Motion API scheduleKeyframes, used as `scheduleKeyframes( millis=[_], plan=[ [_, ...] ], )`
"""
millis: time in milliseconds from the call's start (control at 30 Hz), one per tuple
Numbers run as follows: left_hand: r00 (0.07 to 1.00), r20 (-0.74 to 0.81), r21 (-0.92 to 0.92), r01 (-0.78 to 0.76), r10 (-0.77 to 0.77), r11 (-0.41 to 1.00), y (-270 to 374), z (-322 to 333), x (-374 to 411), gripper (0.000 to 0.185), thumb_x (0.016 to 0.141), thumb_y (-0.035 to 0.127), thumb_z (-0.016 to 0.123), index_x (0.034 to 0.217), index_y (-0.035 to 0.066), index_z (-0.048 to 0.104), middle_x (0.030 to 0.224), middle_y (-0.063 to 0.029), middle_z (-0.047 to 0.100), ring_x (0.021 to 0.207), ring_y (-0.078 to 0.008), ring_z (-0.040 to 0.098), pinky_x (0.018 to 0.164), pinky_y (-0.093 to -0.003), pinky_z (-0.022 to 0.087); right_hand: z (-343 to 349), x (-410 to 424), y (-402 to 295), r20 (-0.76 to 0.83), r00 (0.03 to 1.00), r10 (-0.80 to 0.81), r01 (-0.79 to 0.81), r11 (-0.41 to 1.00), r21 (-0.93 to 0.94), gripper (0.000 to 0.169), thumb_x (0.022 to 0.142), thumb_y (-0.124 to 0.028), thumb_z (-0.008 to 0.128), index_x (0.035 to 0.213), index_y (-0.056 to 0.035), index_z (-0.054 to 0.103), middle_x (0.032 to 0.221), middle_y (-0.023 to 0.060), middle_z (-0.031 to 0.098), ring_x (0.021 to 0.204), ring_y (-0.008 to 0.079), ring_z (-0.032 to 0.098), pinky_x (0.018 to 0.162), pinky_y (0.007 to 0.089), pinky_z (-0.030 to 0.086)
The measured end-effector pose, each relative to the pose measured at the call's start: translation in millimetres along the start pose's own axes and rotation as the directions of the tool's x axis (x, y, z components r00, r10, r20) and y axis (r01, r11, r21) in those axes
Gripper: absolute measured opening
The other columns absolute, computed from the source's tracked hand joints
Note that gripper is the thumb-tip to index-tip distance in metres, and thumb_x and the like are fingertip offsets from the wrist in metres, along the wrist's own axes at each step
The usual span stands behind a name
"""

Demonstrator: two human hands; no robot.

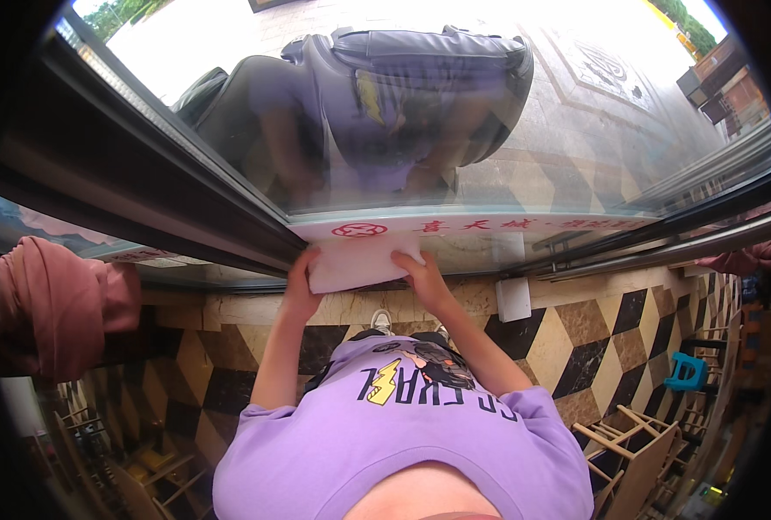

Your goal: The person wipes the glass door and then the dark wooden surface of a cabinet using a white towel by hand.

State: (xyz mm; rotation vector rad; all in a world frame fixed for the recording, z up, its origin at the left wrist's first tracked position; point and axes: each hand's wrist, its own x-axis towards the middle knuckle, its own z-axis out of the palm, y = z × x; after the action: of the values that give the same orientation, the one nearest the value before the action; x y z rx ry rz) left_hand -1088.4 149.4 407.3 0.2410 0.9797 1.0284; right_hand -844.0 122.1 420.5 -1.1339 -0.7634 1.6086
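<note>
A folded white cloth is stretched between my two hands in front of the glass pane. My left hand grips its left end, close to the dark metal frame. At the right end, my right hand holds the cloth with the thumb on top. The upper edge of the cloth overlaps a white strip with red writing on the glass. Whether the cloth presses against the pane, I cannot tell.
Behind the glass stands a dark massage chair, with reflections over it. Bunched pink curtains hang at left. A white box sits by the pane's base at right. Wooden chairs and a blue stool stand on the patterned floor.
</note>
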Motion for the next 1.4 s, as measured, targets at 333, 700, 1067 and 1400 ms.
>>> scheduleKeyframes(
  millis=[333,700,1067,1400],
  plan=[
    [0.998,-0.007,-0.027,-0.063,0.063,0.998,0,42,-19,0.036,0.088,0.021,0.058,0.119,0.004,0.054,0.113,-0.0123,0.059,0.107,-0.0280,0.058,0.091,-0.0434,0.048,11,3,-44,0.218,0.923,0.316,-0.382,0.822,0.423,0.047,0.089,-0.024,0.057,0.127,0.0010,0.042,0.125,0.0158,0.049,0.117,0.0274,0.049,0.099,0.0455,0.042],
    [0.933,0.024,0.543,-0.314,0.359,0.779,-8,38,-23,0.034,0.087,0.008,0.055,0.119,-0.002,0.050,0.116,-0.0165,0.058,0.110,-0.0290,0.057,0.096,-0.0417,0.047,32,13,-39,0.025,0.950,0.312,-0.271,0.780,0.564,0.037,0.083,-0.006,0.055,0.118,0.0045,0.048,0.118,0.0182,0.052,0.111,0.0310,0.050,0.097,0.0476,0.043],
    [0.994,-0.106,-0.172,0.003,-0.021,0.985,-51,-17,47,0.042,0.083,0.010,0.049,0.123,0.000,0.046,0.117,-0.0153,0.056,0.110,-0.0318,0.055,0.097,-0.0475,0.045,1,38,51,-0.046,0.995,0.092,-0.073,0.945,0.319,0.027,0.079,0.000,0.054,0.105,0.0076,0.052,0.105,0.0171,0.054,0.104,0.0288,0.054,0.092,0.0449,0.045],
    [0.987,-0.156,-0.104,0.025,-0.041,0.994,-138,-111,137,0.039,0.083,0.012,0.054,0.120,0.001,0.048,0.115,-0.0151,0.057,0.108,-0.0315,0.056,0.097,-0.0472,0.045,-51,98,192,-0.005,0.959,0.284,-0.208,0.715,0.668,0.025,0.079,0.001,0.050,0.103,0.0097,0.049,0.105,0.0186,0.054,0.097,0.0310,0.057,0.087,0.0466,0.048]
  ],
)
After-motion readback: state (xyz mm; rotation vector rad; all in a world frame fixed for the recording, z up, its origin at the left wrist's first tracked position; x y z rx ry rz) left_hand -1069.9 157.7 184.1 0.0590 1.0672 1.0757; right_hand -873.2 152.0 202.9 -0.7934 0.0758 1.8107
